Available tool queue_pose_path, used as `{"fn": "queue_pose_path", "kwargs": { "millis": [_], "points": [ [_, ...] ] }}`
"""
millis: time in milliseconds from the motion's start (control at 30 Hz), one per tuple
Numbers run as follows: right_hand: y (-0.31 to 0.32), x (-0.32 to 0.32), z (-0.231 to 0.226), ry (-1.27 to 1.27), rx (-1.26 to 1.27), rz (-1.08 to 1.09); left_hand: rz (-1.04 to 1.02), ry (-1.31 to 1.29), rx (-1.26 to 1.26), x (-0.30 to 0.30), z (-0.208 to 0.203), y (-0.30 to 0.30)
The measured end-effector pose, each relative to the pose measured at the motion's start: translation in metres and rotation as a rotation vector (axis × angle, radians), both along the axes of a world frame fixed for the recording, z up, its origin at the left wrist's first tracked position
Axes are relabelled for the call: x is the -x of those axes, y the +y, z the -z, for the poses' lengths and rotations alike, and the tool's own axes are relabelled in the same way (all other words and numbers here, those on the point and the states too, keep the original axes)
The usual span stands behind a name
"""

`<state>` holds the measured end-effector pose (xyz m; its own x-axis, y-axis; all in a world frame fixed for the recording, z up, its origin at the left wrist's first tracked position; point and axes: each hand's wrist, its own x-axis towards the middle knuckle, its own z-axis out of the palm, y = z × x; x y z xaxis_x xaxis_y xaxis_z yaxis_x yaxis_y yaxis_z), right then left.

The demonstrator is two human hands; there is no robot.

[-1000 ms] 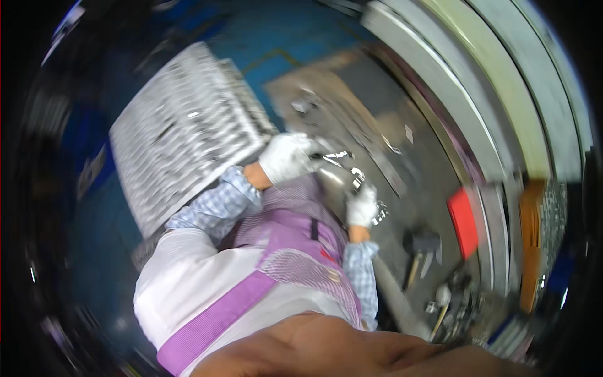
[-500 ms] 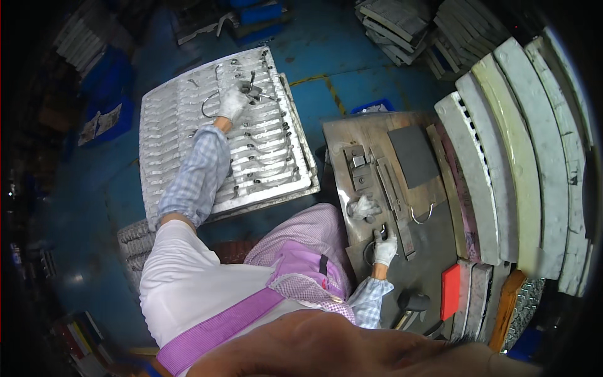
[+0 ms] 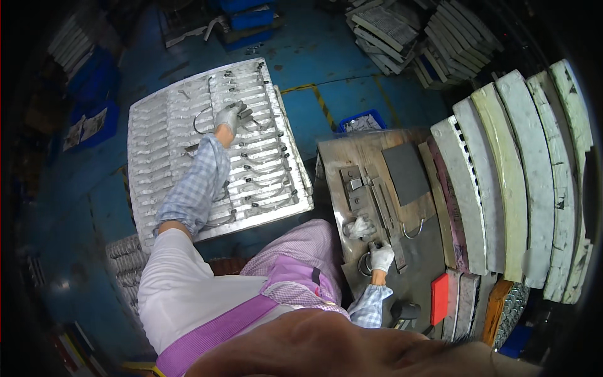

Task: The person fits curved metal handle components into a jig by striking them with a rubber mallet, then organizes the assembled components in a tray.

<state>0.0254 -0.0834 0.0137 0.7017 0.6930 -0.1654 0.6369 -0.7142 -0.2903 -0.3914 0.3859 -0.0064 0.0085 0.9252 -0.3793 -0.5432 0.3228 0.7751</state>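
My left hand (image 3: 231,118), in a white glove with grey fingertips, reaches over the white molded tray (image 3: 157,182). Its fingers are stretched and apart, above rows of slots holding curved metal parts. Just left of that hand a thin curved metal rod (image 3: 200,119) arches up from the tray. My right hand (image 3: 381,256), also gloved, is closed around a curved metal rod (image 3: 362,266) low over the workbench. Beyond this hand lies a crumpled white glove or cloth (image 3: 359,228).
The workbench (image 3: 333,151) carries a metal fixture (image 3: 355,184), a dark flat pad (image 3: 405,174) and another curved rod (image 3: 412,230). Upright trays (image 3: 493,169) line its right side, near a red block (image 3: 440,298) and a black-headed mallet (image 3: 405,311). A blue bin (image 3: 362,121) stands beyond.
The whole view has shifted slightly. My left hand has moved a little across the tray, and its fingers have spread from a dark metal part. My right hand keeps its rod.
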Motion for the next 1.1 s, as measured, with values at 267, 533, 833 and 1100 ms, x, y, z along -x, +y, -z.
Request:
{"fn": "queue_pose_path", "kwargs": {
  "millis": [267,533,833,1100],
  "points": [
    [-0.029,0.003,-0.007,0.150,-0.321,0.209,0.181,0.129,0.006,0.025,-0.011,0.002],
    [-0.055,0.000,-0.006,0.384,-0.569,0.241,0.434,0.583,-0.084,0.023,-0.058,0.012],
    [-0.031,0.026,-0.068,0.519,-0.625,0.296,0.734,1.520,-0.826,0.037,-0.056,0.025],
    [-0.030,0.027,-0.060,0.492,-0.625,0.246,0.855,1.645,-0.367,0.016,-0.063,0.039]
  ]
}}
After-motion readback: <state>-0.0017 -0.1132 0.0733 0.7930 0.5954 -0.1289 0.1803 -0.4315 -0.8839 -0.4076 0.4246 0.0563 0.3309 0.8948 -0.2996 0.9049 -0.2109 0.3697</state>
